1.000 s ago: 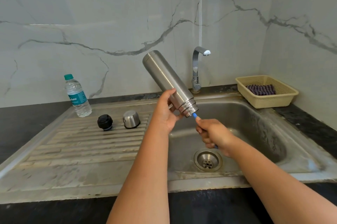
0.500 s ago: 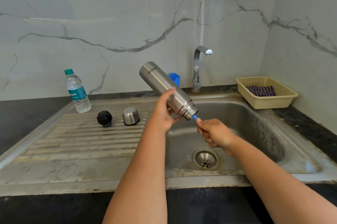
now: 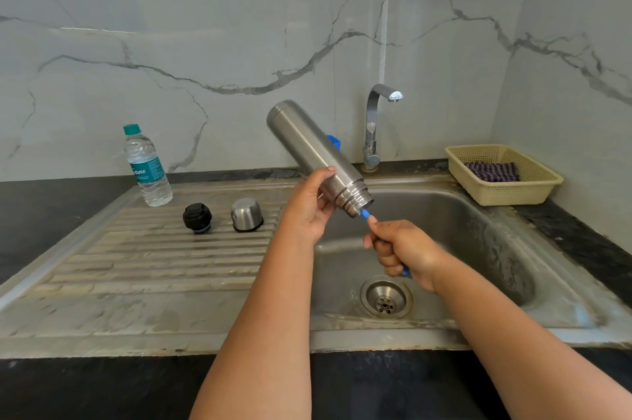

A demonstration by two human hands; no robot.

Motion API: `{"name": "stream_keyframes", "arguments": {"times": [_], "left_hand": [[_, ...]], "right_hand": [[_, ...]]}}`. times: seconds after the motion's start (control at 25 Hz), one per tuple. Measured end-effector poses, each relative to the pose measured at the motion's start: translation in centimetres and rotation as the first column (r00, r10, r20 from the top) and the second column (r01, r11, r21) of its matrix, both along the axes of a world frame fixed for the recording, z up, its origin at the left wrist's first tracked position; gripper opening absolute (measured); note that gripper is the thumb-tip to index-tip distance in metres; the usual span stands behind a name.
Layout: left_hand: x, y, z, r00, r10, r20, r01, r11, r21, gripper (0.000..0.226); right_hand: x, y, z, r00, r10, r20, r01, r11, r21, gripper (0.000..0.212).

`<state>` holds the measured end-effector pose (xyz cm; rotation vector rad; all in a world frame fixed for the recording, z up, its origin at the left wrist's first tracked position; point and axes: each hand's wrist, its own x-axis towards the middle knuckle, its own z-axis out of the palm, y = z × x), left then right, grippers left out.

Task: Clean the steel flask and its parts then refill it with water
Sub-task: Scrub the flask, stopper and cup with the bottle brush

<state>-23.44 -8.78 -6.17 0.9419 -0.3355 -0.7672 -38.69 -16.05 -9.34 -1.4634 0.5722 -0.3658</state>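
Steel sink (image 3: 478, 234), marble wall; left grip (image 3: 313, 210) clamped on flask (image 3: 314, 156), right grip (image 3: 403, 248) on brush handle (image 3: 365, 213).

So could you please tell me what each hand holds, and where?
Left hand grips the flask near its neck; right hand grips the blue handle.

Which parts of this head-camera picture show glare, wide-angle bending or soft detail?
Head view: glare streaks the steel flask and tap; the sink front edge bows from wide-angle distortion; the bottle label is soft, only partly legible.
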Motion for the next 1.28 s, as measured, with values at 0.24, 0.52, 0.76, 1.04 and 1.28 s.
{"name": "stream_keyframes", "arguments": {"times": [0.24, 0.52, 0.76, 1.04, 1.28], "left_hand": [[-0.4, -0.4, 0.2, 0.971, 0.127, 0.201, -0.152, 0.982, 0.114, 0.046], [0.0, 0.2, 0.2, 0.999, -0.045, -0.026, 0.044, 0.998, -0.046, 0.03], [-0.9, -1.0, -0.6, 0.999, -0.007, -0.033, 0.009, 0.998, 0.065, 0.048], [-1.2, -0.9, -1.2, 0.999, 0.03, 0.019, -0.032, 0.989, 0.143, 0.024], [-1.2, -1.3, -1.2, 0.995, -0.015, 0.096, 0.008, 0.997, 0.072, 0.038]], "right_hand": [[-0.6, -0.4, -0.4, 0.92, -0.38, -0.089, 0.121, 0.494, -0.861, 0.042], [-0.4, 0.4, 0.1, 0.996, 0.064, 0.066, -0.079, 0.968, 0.24, 0.044], [-0.6, -1.1, 0.2, 0.867, -0.462, -0.189, 0.017, 0.406, -0.914, 0.039], [0.0, -1.0, -0.5, 0.978, -0.001, -0.209, -0.04, 0.98, -0.194, 0.043], [-0.6, -3.0, -1.4, 0.954, -0.195, -0.226, -0.007, 0.743, -0.67, 0.04]]}}
